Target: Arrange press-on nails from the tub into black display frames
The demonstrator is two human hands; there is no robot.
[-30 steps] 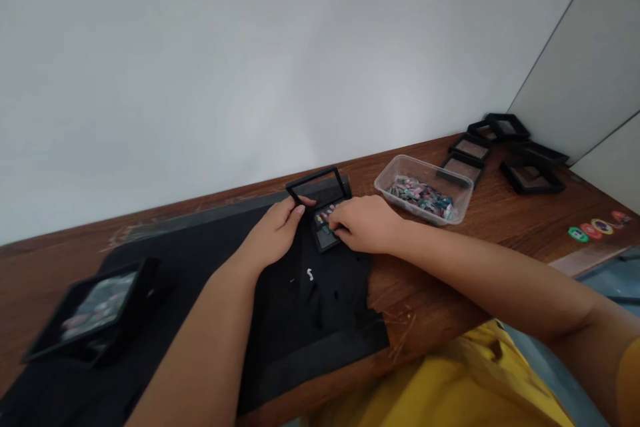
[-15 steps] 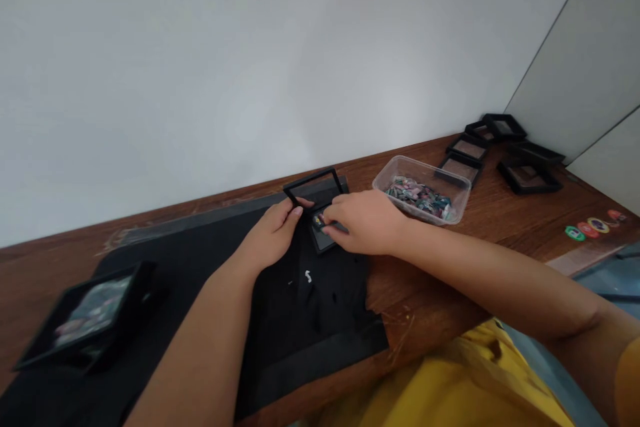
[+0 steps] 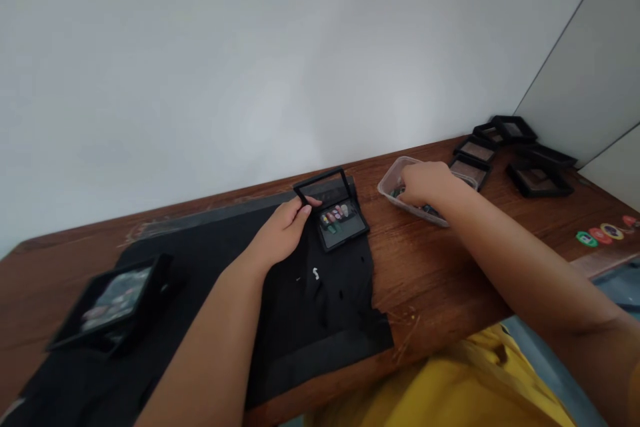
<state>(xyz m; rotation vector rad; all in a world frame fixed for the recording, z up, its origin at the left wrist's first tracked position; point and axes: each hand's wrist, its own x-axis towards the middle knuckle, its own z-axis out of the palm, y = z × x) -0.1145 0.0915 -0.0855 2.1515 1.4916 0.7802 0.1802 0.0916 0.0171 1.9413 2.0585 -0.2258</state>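
Note:
My left hand (image 3: 286, 230) has its thumb and fingers closed on the left side of a small black hinged case (image 3: 344, 237), whose framed lid (image 3: 321, 178) is tilted up. Several small pink, yellow and green nail-like pieces (image 3: 336, 215) lie in the upper part of the case. To the right, my right hand (image 3: 425, 183) reaches into a clear plastic tub (image 3: 394, 169) of many small coloured pieces. Its fingertips are hidden among them, so what they hold, if anything, does not show.
A black case with pale pieces under its window (image 3: 117, 297) rests on the black mat (image 3: 305, 347) at left. Several black frames (image 3: 537, 179) lie at the back right, and round stickers (image 3: 600, 235) are near the right edge. A wall stands behind.
My right hand has moved right, from the case into the tub. The pieces in the case are now uncovered. My left hand still holds the case's side.

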